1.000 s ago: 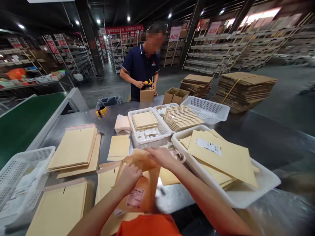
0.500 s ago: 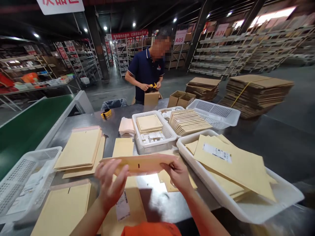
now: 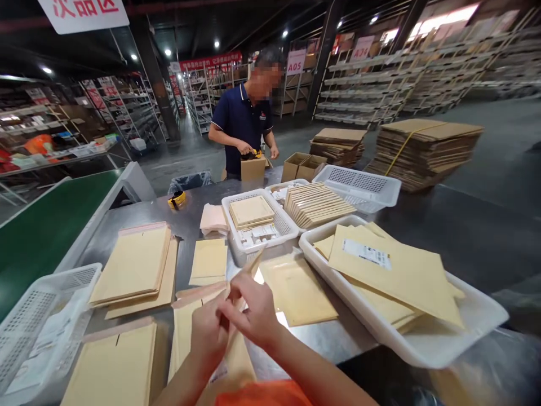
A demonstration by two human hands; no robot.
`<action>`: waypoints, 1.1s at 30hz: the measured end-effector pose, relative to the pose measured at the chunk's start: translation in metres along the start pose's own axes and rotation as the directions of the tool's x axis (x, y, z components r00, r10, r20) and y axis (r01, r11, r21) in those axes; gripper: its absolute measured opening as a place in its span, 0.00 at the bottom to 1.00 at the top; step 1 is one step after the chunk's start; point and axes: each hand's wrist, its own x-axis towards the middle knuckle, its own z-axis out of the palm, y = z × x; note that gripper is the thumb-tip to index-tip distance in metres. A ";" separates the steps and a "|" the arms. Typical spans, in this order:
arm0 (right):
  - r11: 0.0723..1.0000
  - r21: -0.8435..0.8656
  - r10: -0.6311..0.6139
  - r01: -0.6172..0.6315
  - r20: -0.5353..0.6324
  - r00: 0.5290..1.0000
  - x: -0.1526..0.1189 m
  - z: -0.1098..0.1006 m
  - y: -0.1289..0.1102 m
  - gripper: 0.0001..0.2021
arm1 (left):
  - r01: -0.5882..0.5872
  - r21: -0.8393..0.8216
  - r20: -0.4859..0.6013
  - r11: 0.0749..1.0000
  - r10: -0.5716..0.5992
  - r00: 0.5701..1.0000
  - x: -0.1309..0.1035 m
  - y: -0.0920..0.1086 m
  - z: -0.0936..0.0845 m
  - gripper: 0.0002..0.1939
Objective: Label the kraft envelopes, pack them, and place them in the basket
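Observation:
My left hand point(image 3: 210, 330) is closed, its fingers gripping a yellow padded envelope point(image 3: 182, 327) with a pinkish flap edge and a short black mark near its top. My right hand point(image 3: 255, 309) is pinched close beside it, at the envelope's upper right part. A thin tan piece sticks up beyond the right fingers; whether it is a strip or the envelope's edge I cannot tell. The fingertips partly hide each other. Under the wrists lies another yellow envelope point(image 3: 240, 361) with a white label mostly covered. A flat padded envelope point(image 3: 298, 287) rests right of my hands.
Stacks of padded envelopes point(image 3: 131, 262) point(image 3: 112, 361) lie left. White baskets point(image 3: 291, 228) point(image 3: 477, 316) point(image 3: 95, 273) hold envelopes and packages. A yellow tape dispenser point(image 3: 176, 200) sits at the back. Opposite, a co-worker point(image 3: 243, 121) handles a carton point(image 3: 252, 169). A green conveyor point(image 3: 54, 211) runs left.
The envelope, earlier stretched level between my hands, is now lower and turned lengthwise. My right hand has moved left to meet the left. The co-worker's hands have moved apart over the carton.

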 end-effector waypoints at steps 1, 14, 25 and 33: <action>0.999 0.033 -0.032 0.030 0.054 0.998 0.001 0.001 -0.003 0.09 | -0.049 0.012 0.004 0.999 0.049 0.999 -0.001 0.001 -0.001 0.17; 0.841 0.065 0.492 -0.537 -0.506 0.709 -0.019 -0.154 0.133 0.12 | 0.574 -0.265 -0.038 0.775 -0.603 0.797 -0.020 -0.061 -0.104 0.15; 0.906 0.344 0.160 -0.246 0.261 0.952 0.019 -0.075 0.070 0.14 | 0.388 -0.254 0.031 0.886 -0.394 0.919 0.015 -0.042 -0.115 0.14; 0.937 0.343 -0.123 -0.069 0.509 0.852 0.029 -0.117 0.052 0.18 | 0.236 -0.250 0.348 0.939 -0.141 0.927 0.024 -0.026 -0.141 0.11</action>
